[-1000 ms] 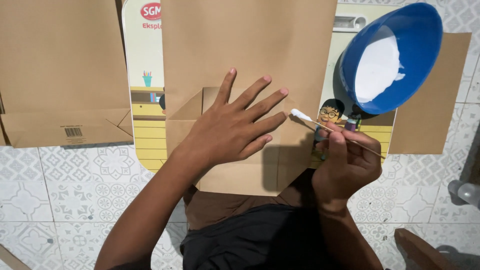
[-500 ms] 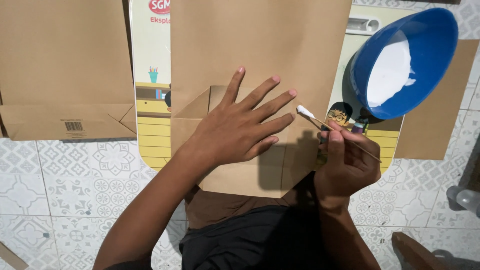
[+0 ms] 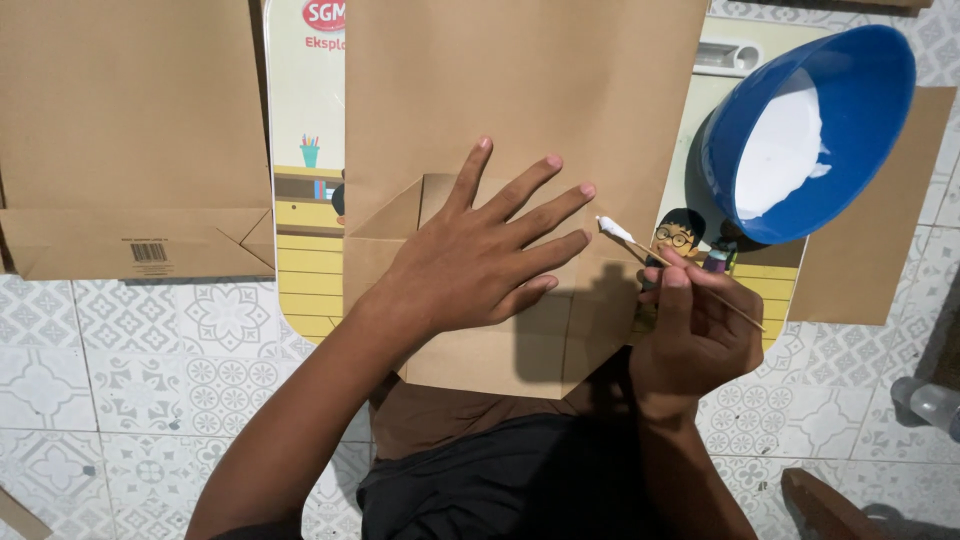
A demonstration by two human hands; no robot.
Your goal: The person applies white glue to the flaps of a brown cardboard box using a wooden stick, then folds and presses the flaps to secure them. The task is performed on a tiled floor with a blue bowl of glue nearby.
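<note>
Pressing flat on the folded bottom of a brown paper bag [image 3: 520, 120], the left hand [image 3: 480, 260] lies palm down with all five fingers spread wide; it grips nothing and simply rests on the paper. The bag lies lengthwise away from the person, its folded flaps (the diamond-shaped base folds show on either side of the hand) turned toward the body, and its near edge overhangs the person's lap.

The right hand [image 3: 695, 335] sits just beside the bag's right edge, fingers curled closed around a thin wooden stick [image 3: 690, 275]. The stick slants up and to the left, and its tip carries a small blob of white glue [image 3: 612, 229] that hovers at the bag's edge, close to the left hand's fingertips; whether it touches the paper cannot be told.

Under the bag lies a printed cartoon board [image 3: 305, 200], cream and yellow, with a drawn figure in glasses showing near the stick. A blue plastic bowl [image 3: 860, 90] holding white glue stands tilted at the upper right, partly on the board. Another flattened paper bag [image 3: 130, 140] lies to the left, apart from the first, on the patterned floor tiles [image 3: 150, 350]. A further brown sheet [image 3: 880, 240] shows behind the bowl.
</note>
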